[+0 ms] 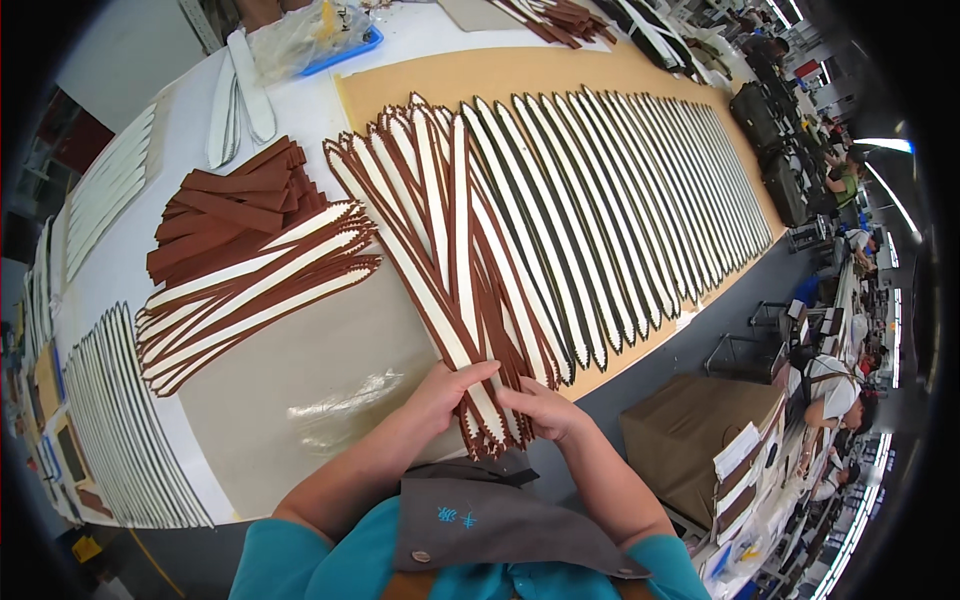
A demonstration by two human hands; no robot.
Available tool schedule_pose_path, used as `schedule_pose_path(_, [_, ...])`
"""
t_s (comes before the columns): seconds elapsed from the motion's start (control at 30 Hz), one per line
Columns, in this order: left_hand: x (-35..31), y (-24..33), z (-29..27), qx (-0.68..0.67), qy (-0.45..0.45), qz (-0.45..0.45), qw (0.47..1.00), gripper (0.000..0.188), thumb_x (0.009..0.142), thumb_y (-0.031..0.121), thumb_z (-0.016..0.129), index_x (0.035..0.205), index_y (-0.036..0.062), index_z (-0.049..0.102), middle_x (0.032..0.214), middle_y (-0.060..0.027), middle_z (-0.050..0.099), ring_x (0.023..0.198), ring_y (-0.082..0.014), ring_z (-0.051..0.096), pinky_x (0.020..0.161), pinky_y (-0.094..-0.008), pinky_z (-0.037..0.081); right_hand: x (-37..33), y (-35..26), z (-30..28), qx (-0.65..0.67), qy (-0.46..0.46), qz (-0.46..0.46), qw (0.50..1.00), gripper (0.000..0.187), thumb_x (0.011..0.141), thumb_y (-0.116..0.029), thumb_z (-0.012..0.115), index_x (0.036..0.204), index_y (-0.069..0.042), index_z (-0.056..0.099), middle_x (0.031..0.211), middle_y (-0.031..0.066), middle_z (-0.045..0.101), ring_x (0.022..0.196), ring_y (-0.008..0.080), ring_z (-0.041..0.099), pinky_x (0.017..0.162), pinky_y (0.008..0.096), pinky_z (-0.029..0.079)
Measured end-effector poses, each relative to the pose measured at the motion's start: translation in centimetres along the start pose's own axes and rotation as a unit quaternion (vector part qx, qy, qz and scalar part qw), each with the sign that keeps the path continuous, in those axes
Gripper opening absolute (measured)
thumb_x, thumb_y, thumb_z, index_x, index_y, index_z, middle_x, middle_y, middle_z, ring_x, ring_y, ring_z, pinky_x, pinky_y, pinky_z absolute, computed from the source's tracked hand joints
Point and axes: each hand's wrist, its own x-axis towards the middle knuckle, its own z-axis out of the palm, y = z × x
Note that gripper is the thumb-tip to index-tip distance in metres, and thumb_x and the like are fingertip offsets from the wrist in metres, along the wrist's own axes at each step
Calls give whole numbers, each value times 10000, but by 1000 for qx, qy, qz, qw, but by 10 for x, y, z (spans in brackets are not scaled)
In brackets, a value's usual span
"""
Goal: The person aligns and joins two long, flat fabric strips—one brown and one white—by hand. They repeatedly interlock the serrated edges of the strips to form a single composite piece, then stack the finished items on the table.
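Note:
Both my hands grip the near end of a loose bundle of long brown strips with white centres (430, 285). My left hand (450, 392) closes on the bundle's left side, thumb lying across the top. On its right side my right hand (545, 406) is closed too, with the thumb on top. The strips' notched near ends stick out between my hands, towards my apron. Their far ends fan out over a row of dark-edged white strips (580, 220). A second pile of brown-and-white strips (255, 290) lies to the left, with plain brown strips (235, 200) behind it.
A grey sheet (300, 420) covers the table beside my left arm. White strips (225, 100) and a blue tray (345, 50) with plastic bags lie at the far side. More rows of strips (130, 420) line the left edge. A brown-covered box (690, 440) stands right of the table.

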Motion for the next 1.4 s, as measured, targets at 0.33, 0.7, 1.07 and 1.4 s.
schedule_pose_path(0.33, [3, -7, -1, 74, 29, 76, 994, 487, 936, 357, 646, 1233, -22, 572, 1125, -119, 650, 983, -184, 638, 858, -333, 518, 9, -5, 28, 11, -25, -40, 999, 648, 770, -106, 819, 1306, 30, 481, 1190, 111, 608, 1080, 181, 597, 890, 341, 511])
schedule_pose_path(0.7, [-16, 5, -55, -56, -23, 101, 993, 669, 1002, 535, 405, 1444, 36, 358, 1382, -154, 499, 1259, -242, 498, 1057, -418, 390, -13, -49, 56, -21, 32, -71, 997, 490, 761, -40, 786, 1201, 19, 579, 1060, 112, 670, 921, 188, 656, 822, 329, 538])
schedule_pose_path(1.07, [35, 119, 15, -348, -224, 195, 889, 848, 918, 737, 282, 1293, 10, 503, 1187, -190, 612, 1135, -299, 587, 965, -472, 486, -53, -111, 84, -234, -2, -172, 957, 545, 723, -64, 847, 1185, 33, 576, 1027, 97, 684, 917, 157, 648, 794, 302, 531])
schedule_pose_path(1.4, [6, 242, 31, -287, -342, 419, 790, 973, 822, 805, 367, 1454, 66, 338, 1398, -152, 455, 1281, -296, 452, 1041, -438, 441, -117, -90, 44, -256, -5, -411, 875, 1019, 464, -172, 995, 1294, 129, 487, 1212, 208, 619, 1132, 276, 591, 959, 408, 452])
